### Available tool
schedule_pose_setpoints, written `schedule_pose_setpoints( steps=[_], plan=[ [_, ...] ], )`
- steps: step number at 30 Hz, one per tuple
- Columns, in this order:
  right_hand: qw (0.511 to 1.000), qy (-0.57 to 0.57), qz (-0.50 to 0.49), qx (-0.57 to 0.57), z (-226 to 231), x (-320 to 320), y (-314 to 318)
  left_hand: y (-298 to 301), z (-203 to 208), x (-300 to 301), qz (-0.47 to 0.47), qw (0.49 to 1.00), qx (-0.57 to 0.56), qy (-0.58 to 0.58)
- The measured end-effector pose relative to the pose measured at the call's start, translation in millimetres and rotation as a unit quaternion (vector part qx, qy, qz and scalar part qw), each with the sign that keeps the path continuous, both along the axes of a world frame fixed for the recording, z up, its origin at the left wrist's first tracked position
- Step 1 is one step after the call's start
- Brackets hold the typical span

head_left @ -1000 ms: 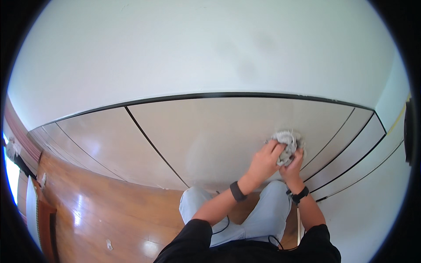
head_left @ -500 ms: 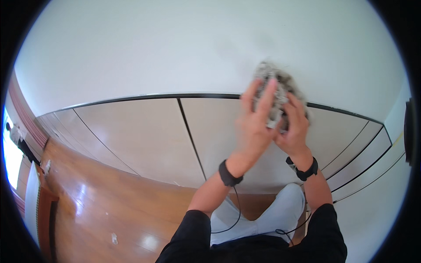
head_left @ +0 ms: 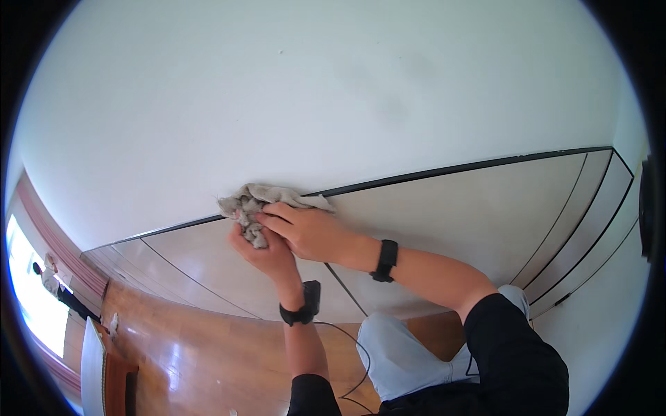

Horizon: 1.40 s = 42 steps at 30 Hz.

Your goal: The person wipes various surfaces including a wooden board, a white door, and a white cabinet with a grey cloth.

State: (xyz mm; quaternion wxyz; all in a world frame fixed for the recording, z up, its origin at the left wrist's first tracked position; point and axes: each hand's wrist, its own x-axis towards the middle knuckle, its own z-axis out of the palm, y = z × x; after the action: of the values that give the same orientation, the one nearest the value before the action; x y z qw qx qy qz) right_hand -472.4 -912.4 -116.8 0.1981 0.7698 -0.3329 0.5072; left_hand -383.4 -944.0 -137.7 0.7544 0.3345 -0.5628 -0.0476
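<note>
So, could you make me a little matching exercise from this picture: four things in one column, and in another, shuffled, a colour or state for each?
Things:
1. Cloth
2. Floor
3. Curtain
4. Trousers

Descriptions:
A. Pink, toward the left edge of the view
B. Pale blue, worn by the person
C. Brown and shiny
D. Greyish, bunched up in the left hand and right hand

Right pairs: 1-D, 2-C, 3-A, 4-B

A glossy wooden floor (head_left: 215, 350) stretches toward a bright window (head_left: 31, 295) beside pinkish curtains (head_left: 58, 238).
</note>
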Motion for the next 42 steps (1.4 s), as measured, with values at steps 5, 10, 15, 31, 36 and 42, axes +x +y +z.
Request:
schedule_pose_setpoints(
  steps=[5,10,15,31,36,42],
  plan=[
    [1.0,-0.019,-0.006,0.001,-8,-51,43,34,-9,-54,-0.065,0.998,-0.004,0.02],
    [0.992,-0.033,-0.072,-0.1,-29,-119,98,83,-14,-117,-0.072,0.982,-0.153,-0.086],
    [0.978,-0.058,-0.162,-0.12,-80,-189,154,127,-49,-180,-0.153,0.961,-0.18,-0.143],
    [0.939,-0.101,-0.307,-0.119,-14,-251,234,200,45,-230,-0.375,0.867,-0.107,-0.31],
    [0.954,-0.085,-0.26,-0.125,114,-224,217,186,163,-207,-0.326,0.911,-0.159,-0.195],
    [0.972,-0.133,-0.189,0.039,202,-163,179,155,242,-145,-0.253,0.943,-0.037,-0.214]
  ],
)
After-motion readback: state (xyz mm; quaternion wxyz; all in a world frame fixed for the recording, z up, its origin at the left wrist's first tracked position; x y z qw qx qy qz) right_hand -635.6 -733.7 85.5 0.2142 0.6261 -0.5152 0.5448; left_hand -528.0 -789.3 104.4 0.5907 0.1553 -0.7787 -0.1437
